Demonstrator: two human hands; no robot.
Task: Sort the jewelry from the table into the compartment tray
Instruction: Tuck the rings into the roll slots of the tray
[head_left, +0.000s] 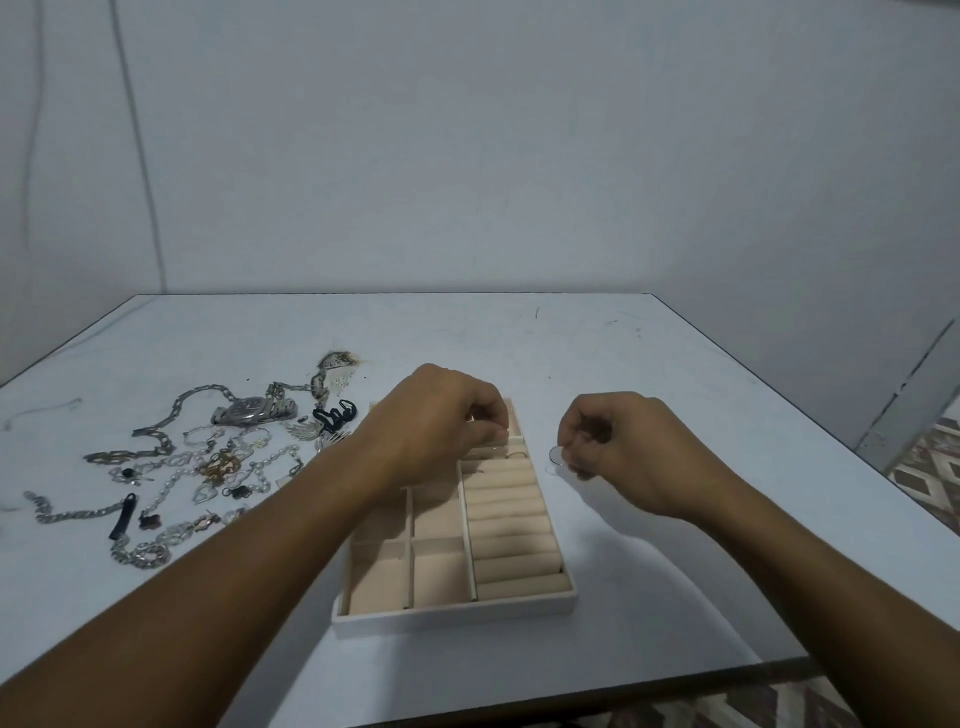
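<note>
Two bare forearms are reaching in over the table (675, 374), the left hand (436, 421) hovering above the far end of the compartment tray (452, 613) with fingers curled and fingertips drawn together; whether they are pinching anything cannot be told. The right hand (618, 447) is pinching a small clear round piece (555, 456) just beside the tray's right wall. The unsorted jewelry (208, 467), including a steel watch (254, 410), is lying heaped left of the tray, and one thin ring (517, 456) is sitting among the rolls of its right column.

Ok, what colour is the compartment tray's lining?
Compartment tray lining is pale beige; head view shows it best.
</note>
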